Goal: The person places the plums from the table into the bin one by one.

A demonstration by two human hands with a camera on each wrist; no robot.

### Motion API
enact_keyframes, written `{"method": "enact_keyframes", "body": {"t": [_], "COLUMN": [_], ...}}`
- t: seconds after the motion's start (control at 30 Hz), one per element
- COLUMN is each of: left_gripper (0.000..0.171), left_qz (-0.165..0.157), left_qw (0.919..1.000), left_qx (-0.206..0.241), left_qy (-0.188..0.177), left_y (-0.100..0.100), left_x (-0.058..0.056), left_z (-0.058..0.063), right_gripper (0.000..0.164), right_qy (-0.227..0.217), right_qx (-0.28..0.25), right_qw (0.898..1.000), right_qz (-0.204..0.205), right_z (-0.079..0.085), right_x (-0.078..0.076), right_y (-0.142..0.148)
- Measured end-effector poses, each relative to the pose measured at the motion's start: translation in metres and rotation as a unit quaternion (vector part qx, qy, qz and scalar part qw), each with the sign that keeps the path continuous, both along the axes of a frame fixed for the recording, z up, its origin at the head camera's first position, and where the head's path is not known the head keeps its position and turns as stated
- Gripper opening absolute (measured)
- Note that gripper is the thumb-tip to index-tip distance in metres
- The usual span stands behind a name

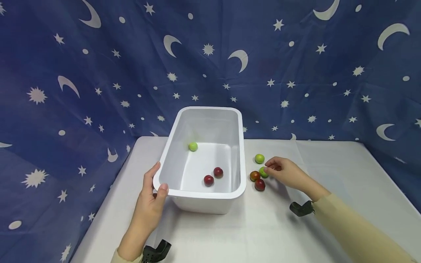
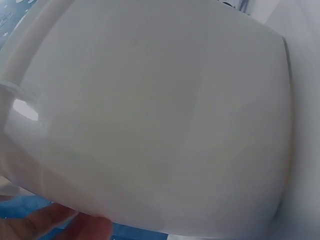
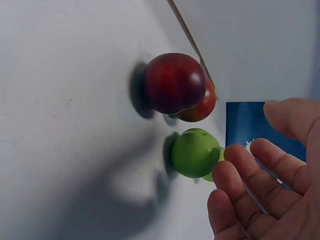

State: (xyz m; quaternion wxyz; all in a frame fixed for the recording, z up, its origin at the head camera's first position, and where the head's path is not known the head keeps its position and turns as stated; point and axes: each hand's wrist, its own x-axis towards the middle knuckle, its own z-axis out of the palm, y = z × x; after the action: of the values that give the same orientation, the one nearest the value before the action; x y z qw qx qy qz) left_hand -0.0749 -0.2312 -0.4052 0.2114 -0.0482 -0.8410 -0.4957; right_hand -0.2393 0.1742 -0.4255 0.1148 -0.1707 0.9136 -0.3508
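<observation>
My left hand (image 1: pixel 147 202) grips the near left corner of a deep white plastic bin (image 1: pixel 210 194), thumb over the rim and fingers along the outer side. Its fingers (image 2: pixel 90 227) show beside the bin wall (image 2: pixel 150 110) in the left wrist view. Over the table to the right, my right hand (image 1: pixel 289 174) reaches to a round green fruit (image 3: pixel 195 152); its fingers are slightly bent and the thumb stands apart, with nothing pinched. A dark red plum-like fruit (image 1: pixel 260 185), a reddish-orange one (image 1: pixel 254 176) and another green one (image 1: pixel 259 158) lie close by.
Inside the bin are a green fruit (image 1: pixel 193 146) near the back left and two dark red ones (image 1: pixel 208 180) toward the front. The white-covered table (image 1: pixel 263 233) meets a blue curtain (image 1: pixel 210 65) with moons and stars behind and at the sides.
</observation>
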Motion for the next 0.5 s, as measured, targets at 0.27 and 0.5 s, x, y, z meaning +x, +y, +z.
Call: {"method": "enact_keyframes", "body": {"t": [0.27, 0.5], "left_gripper": [0.062, 0.062], "left_qz": [-0.001, 0.000], "left_qw": [0.9997, 0.9997], "left_qx": [-0.022, -0.022], "left_qy": [-0.011, -0.008], "left_y": [-0.0019, -0.0024], "left_x": [0.0006, 0.0009], "left_z": [0.0015, 0.0022], "right_gripper": [0.034, 0.036], "right_qy": [0.012, -0.010], "right_qx": [-0.003, 0.000], "right_qw": [1.000, 1.000], "right_qz": [-0.003, 0.000], "right_z": [-0.0023, -0.0032], "right_x": [-0.0017, -0.0043], "right_y": [-0.0035, -0.0046]}}
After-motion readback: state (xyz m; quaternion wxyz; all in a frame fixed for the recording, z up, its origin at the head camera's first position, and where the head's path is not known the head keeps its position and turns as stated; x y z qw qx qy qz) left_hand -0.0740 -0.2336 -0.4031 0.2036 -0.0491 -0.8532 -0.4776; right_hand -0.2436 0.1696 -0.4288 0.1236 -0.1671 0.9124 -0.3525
